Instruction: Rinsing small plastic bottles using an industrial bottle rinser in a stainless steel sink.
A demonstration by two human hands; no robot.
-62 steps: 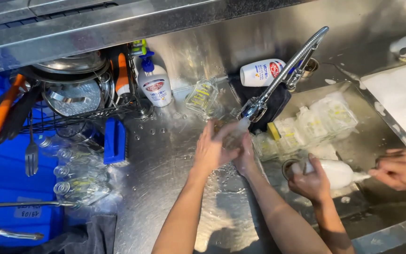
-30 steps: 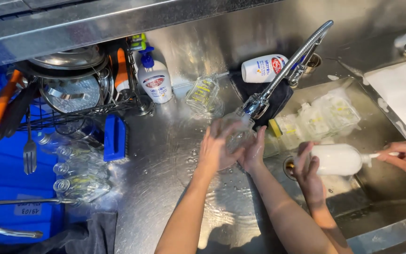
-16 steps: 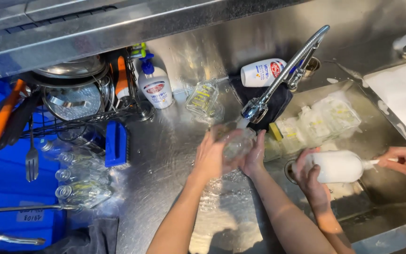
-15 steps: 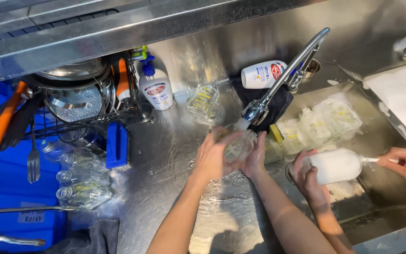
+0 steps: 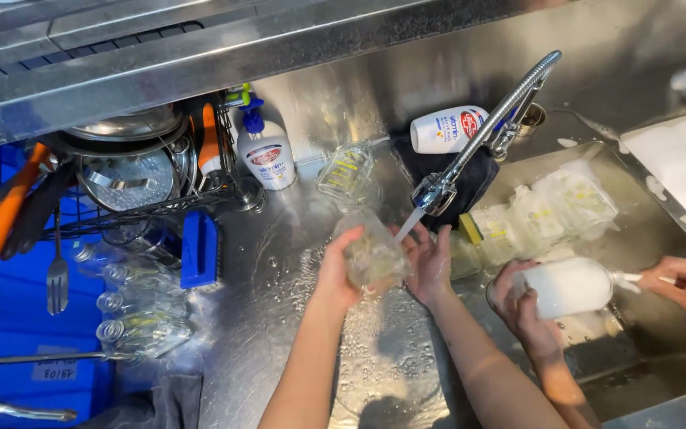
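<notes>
While water is running from the faucet (image 5: 438,193), the left hand (image 5: 339,270) and right hand (image 5: 430,262) are cupping a clear glass jar (image 5: 373,256) under its spout, now turned slightly. Beside the faucet, a co-worker's hands (image 5: 522,306) are scrubbing a soapy bottle (image 5: 569,286).

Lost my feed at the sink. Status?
Left hand and right hand grip clear bottle under faucet stream. Co-worker's hands scrub foamy bottle alongside, apart.
</notes>
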